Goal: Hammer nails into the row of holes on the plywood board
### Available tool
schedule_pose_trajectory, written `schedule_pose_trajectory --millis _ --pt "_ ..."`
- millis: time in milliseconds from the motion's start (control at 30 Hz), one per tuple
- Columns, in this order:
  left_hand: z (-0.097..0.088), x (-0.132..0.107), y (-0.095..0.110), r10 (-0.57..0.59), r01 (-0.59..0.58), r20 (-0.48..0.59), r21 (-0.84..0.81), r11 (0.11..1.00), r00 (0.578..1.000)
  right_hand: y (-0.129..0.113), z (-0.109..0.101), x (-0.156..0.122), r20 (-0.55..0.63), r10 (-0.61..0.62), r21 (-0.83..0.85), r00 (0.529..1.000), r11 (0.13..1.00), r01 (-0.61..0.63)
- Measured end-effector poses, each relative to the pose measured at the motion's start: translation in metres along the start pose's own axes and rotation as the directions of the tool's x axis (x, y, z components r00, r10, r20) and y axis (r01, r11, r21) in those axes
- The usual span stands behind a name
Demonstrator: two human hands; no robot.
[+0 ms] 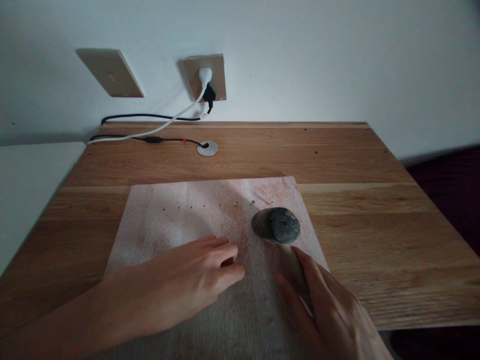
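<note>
My right hand (337, 310) is closed around the pale handle (294, 270) of a mallet. Its dark, rounded rubber head (285, 225) is over the right part of a whitish, worn board (157, 240). On the left of the board is my left hand (202, 270), with curled fingers and the thumb close to the index finger. Whatever those fingers may hold is hidden. Across the board's far part runs a row of small dark holes (191, 207). At its right end several small greenish-grey pieces (253, 202) sit in line with the holes.
Under the board is a wooden tabletop (375, 225). Behind it, the wall carries an outlet (217, 65) with white and black plugs, plus a switch plate (110, 72). A white cable (150, 133) and black cables cross the back left, one entering a round grommet (213, 148).
</note>
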State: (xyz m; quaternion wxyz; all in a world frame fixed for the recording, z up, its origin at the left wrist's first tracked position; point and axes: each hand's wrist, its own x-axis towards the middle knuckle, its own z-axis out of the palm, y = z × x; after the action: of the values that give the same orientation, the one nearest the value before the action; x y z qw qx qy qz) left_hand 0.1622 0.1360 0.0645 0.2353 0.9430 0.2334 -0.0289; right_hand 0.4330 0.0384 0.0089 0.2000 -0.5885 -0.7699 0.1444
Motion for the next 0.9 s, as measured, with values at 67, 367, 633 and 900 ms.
schedule_pose_trajectory --millis 67,367,633,900 --pt "0.002 -0.001 -0.001 0.010 -0.010 -0.018 -0.005 1.000 1.000 -0.001 0.001 0.000 -0.022 0.045 0.000 0.999 0.999 -0.045" --pt "0.002 -0.001 -0.021 0.007 -0.044 -0.141 -0.263 0.964 0.990 -0.002 0.012 -0.005 -0.079 0.082 -0.021 0.993 0.996 -0.084" --pt "-0.005 0.005 -0.079 -0.186 0.047 -0.529 -0.265 0.963 0.828 0.004 0.010 -0.004 -0.077 0.056 -0.033 0.995 0.998 -0.059" --pt "0.006 0.016 -0.084 -0.126 0.080 -0.624 -0.101 0.992 0.771 0.006 0.012 -0.003 -0.075 0.045 -0.054 0.996 0.997 -0.049"
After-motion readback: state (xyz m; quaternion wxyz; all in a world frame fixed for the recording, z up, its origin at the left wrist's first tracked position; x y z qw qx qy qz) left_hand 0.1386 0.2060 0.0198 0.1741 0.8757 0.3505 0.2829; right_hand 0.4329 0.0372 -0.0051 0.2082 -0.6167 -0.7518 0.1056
